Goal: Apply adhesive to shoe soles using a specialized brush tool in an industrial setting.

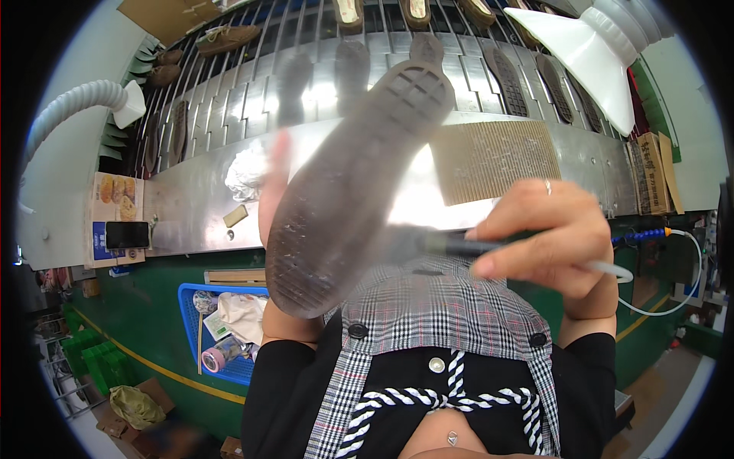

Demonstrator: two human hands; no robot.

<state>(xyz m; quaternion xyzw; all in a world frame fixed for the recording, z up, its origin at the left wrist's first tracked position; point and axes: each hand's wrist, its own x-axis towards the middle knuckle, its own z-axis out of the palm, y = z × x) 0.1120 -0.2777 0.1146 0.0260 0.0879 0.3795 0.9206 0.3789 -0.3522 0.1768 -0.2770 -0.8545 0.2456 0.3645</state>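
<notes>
A dark brown shoe sole (336,199) is held up tilted above the workbench, its heel end pointing far right and its ridged toe end near me. My left hand (275,187) grips it from the left edge; one blurred finger shows, and the others are hidden behind the sole. My right hand (547,237) is closed around the black handle of a brush (462,245), with a pale tube running from its rear end. The brush's blurred dark tip is at the sole's right edge; whether they touch I cannot tell.
Behind the metal bench, a slatted conveyor (229,84) carries several soles and brown shoes. Corrugated cardboard (497,161), crumpled white material (246,170) and a small tan block (235,216) lie on the bench. A white hood (589,53) hangs at right; a blue basket (191,336) stands below left.
</notes>
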